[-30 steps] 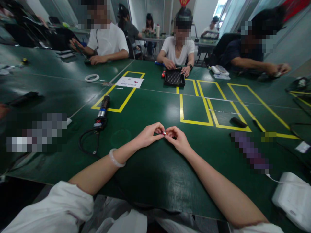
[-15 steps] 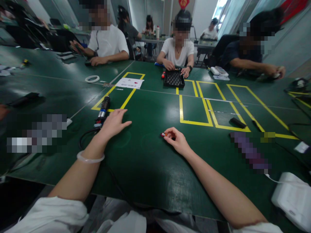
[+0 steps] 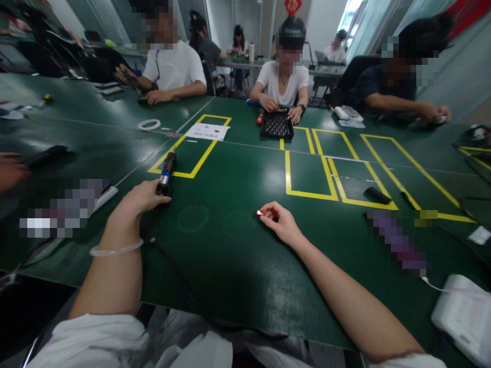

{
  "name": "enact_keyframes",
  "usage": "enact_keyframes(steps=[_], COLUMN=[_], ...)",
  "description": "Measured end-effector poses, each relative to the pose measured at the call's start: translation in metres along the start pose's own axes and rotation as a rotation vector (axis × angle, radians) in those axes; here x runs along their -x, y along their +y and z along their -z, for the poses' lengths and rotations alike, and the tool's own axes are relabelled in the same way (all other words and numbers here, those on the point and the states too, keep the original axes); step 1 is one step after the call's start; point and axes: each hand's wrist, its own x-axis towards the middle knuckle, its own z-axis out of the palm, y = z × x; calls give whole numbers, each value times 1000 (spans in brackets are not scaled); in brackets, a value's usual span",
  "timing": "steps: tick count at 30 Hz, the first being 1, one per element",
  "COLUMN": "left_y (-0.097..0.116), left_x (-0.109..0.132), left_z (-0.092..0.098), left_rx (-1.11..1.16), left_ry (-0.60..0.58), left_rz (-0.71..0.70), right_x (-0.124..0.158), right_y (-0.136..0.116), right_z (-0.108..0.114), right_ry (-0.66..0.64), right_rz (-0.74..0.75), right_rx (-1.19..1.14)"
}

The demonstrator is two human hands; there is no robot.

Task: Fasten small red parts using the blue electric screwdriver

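My left hand (image 3: 148, 197) is at the near end of a black cylindrical tool (image 3: 167, 167) with a blue band, its fingers and thumb closed around that end. A black cable runs from near there toward the table's front edge. Right of centre, my right hand (image 3: 278, 220) pinches a small red and silvery object (image 3: 259, 213) between thumb and fingertips, just above or on the green table (image 3: 230, 266). What exactly the small object is cannot be made out.
Yellow tape outlines (image 3: 311, 196) mark the table. Across it a person works over a black tray (image 3: 276, 125). A paper sheet (image 3: 207, 131), white ring (image 3: 149, 125), black object (image 3: 378, 195) and white box (image 3: 464, 312) lie around. Another person's hand (image 3: 13, 173) shows at far left.
My left hand has moved left and down from beside the tool and closed on its near end. My right hand has stayed in about the same place with the small object.
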Motion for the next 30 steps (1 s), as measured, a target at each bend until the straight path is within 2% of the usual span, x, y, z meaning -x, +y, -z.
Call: enact_keyframes(steps=[3,9,13,22,26,30], left_y=[9,34,68,163,190,205], left_x=[4,10,18,56,69,78], left_z=[4,-5,-13,-32,-42,-47], left_rx=[-109,-174,-146,22,99,132], left_ry=[-101,-37,13,55,59,51], left_rz=[72,-14,-91,-445,-554,-607], right_x=[0,0,0,0,0,1], right_y=[0,-4,-4,-3,-4,-4], right_z=[0,-1,-1,0,1,2], right_ry=[-4,-3,-5,59,96,76], right_rz=[-5,-6,-11,18,49,138], right_rx=[-2,-15,-2,26,90,212])
